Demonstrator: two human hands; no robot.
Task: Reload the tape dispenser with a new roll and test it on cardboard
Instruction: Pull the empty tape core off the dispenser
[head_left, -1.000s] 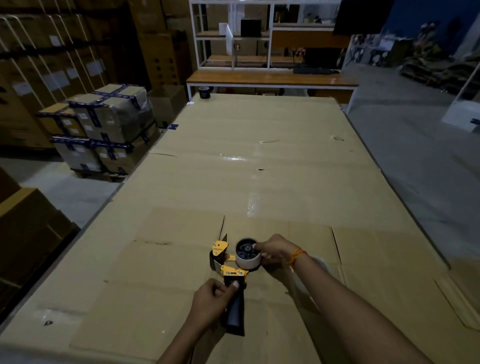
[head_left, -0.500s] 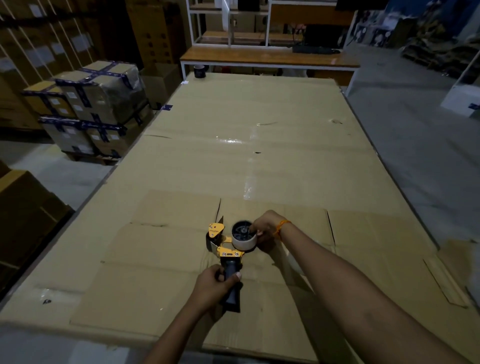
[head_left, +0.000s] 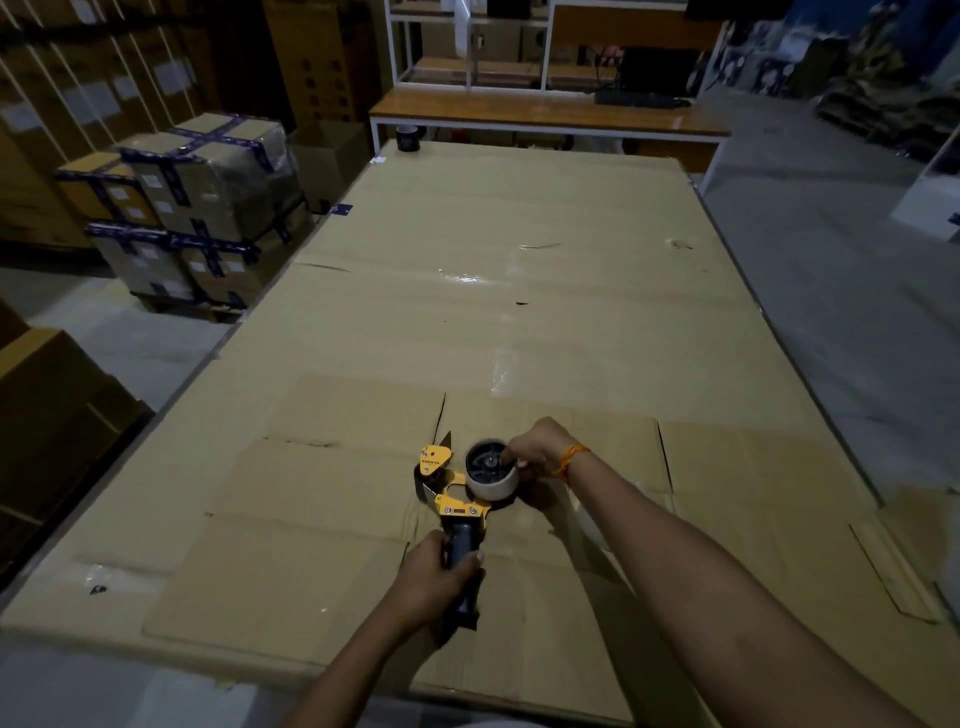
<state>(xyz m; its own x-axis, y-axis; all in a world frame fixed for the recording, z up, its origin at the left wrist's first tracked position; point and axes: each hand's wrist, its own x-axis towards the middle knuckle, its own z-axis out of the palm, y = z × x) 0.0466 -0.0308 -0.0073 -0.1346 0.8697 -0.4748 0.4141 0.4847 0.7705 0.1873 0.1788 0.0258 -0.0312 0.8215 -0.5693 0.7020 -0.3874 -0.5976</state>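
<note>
Head view: left hand (head_left: 434, 577) grips the black handle of the yellow tape dispenser (head_left: 457, 499) lying on flattened cardboard (head_left: 311, 519); right hand (head_left: 535, 452), at 2 o'clock, pinches the tape roll (head_left: 492, 470) on its hub.

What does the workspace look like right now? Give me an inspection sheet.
Surface: table covered with flat cardboard.
Job's things: tape dispenser lying on the cardboard, roll on its hub.
Clutter: dark tape roll at the far edge.
Grippers: left hand grips the dispenser handle; right hand on the roll.
Cables: nothing seen.
Surroundings: taped boxes on the left, desk beyond.
</note>
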